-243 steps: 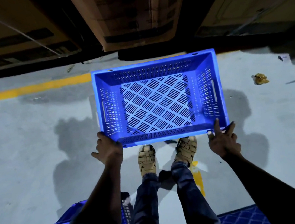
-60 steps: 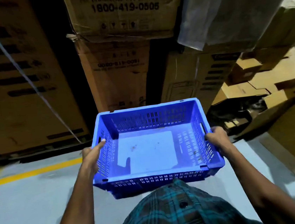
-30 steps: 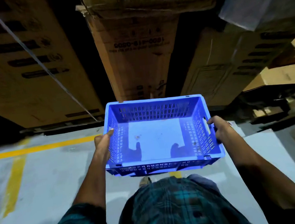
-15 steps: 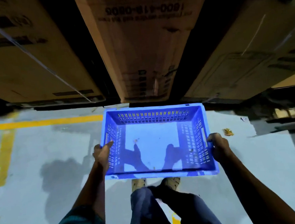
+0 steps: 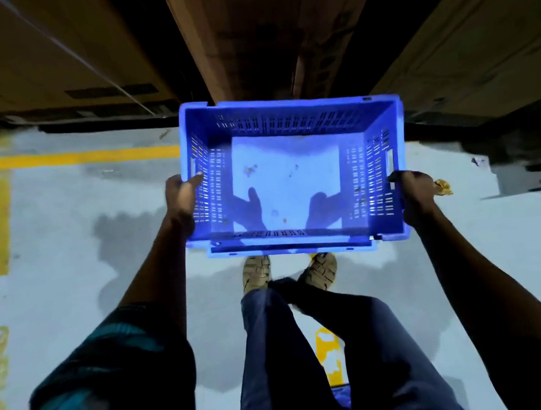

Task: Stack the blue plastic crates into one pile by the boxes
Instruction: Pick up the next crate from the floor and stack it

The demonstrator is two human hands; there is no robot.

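Observation:
I hold a blue plastic crate (image 5: 286,118) with slotted walls and a pale flat bottom, open side up, in front of me over the floor. My left hand (image 5: 182,198) grips its left rim near the handle slot. My right hand (image 5: 413,193) grips its right rim. Just under the near edge a second blue rim (image 5: 291,248) shows, and I cannot tell whether the held crate touches it. Tall cardboard boxes (image 5: 269,29) stand directly behind the crate.
My sandalled feet (image 5: 256,273) stand just below the crate on the grey floor (image 5: 64,245). Yellow floor lines (image 5: 65,159) run left. A crumpled brown scrap (image 5: 442,187) lies right of my right hand. Another blue piece (image 5: 343,397) peeks out between my legs.
I have tipped my view further down and carried the crate lower, close to the foot of the boxes. Both hands keep their grip on its sides.

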